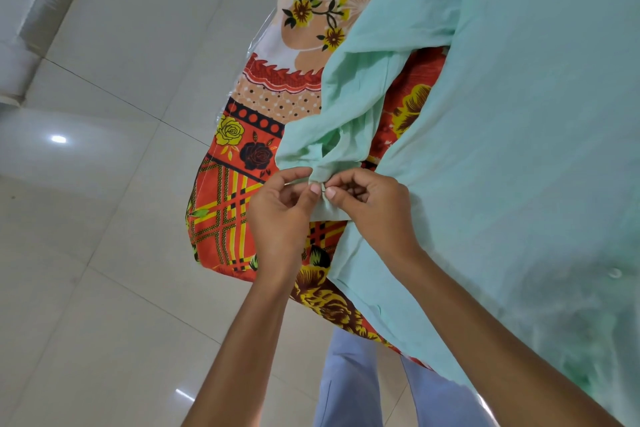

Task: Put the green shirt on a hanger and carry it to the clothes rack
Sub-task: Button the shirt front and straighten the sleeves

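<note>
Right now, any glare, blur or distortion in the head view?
Head view: the frame is strongly tilted, tile lines slanting; glare spots on the glossy floor; the shirt is softest and smeared at lower right; both hands, left and right, and the cuff between them stay sharp.

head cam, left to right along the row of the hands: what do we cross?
Tiled floor → patterned cloth → left hand → pinched sleeve end → right hand → green shirt body.
</note>
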